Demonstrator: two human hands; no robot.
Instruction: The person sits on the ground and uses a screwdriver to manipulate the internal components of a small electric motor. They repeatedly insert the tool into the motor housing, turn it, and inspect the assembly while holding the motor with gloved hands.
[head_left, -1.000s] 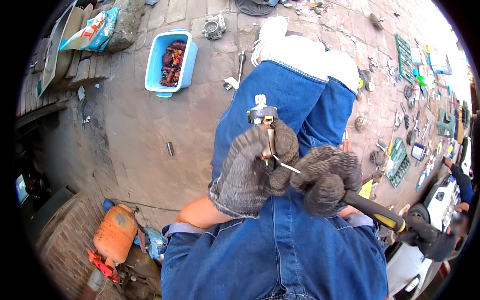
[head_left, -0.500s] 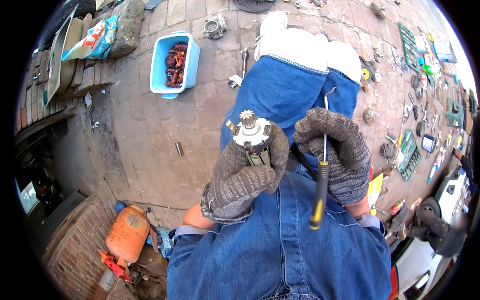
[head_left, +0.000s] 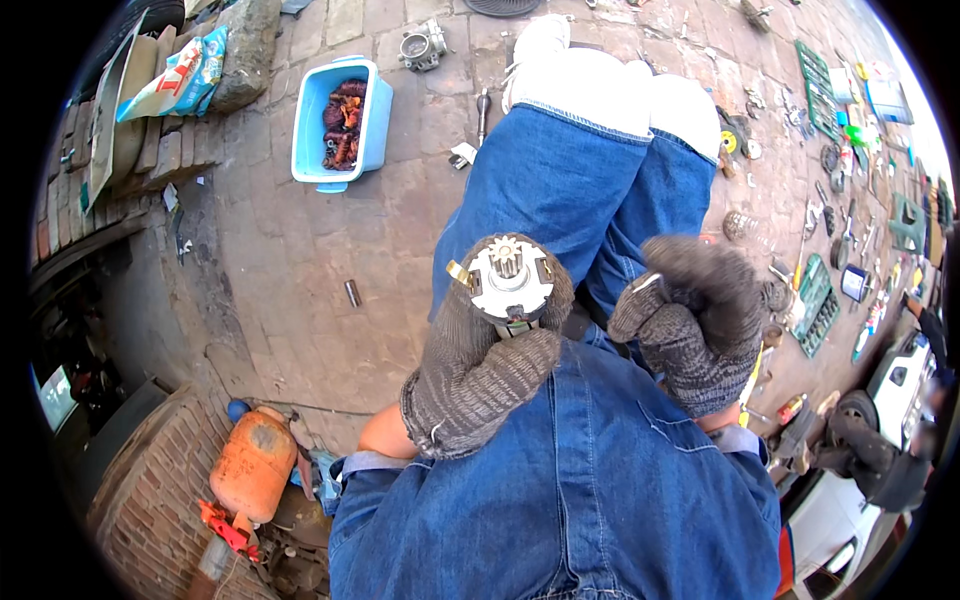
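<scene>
My gloved left hand (head_left: 485,375) is wrapped round a small electric motor (head_left: 507,278). The motor's white end cap and toothed metal pinion face up, and a brass tab sticks out at its left side; the glove covers most of its body. To the right of the motor and apart from it, my gloved right hand (head_left: 695,325) is closed on the hook pick. Only a short piece of the pick's metal shaft (head_left: 648,284) shows at the fingers; its yellow-and-black handle is hidden. Both hands are above my lap, in front of the denim clothing.
A light blue tub (head_left: 376,120) holds copper-coloured windings. Beyond it lies a metal throttle body (head_left: 423,46). A small metal cylinder (head_left: 352,293) rests on the brick paving at left. Green tool cases (head_left: 816,305) and scattered tools lie at right; an orange tank (head_left: 252,465) is lower left.
My left hand has tipped the motor so its pinion end faces up more. My right hand has moved right and turned; the pick's handle has gone from sight.
</scene>
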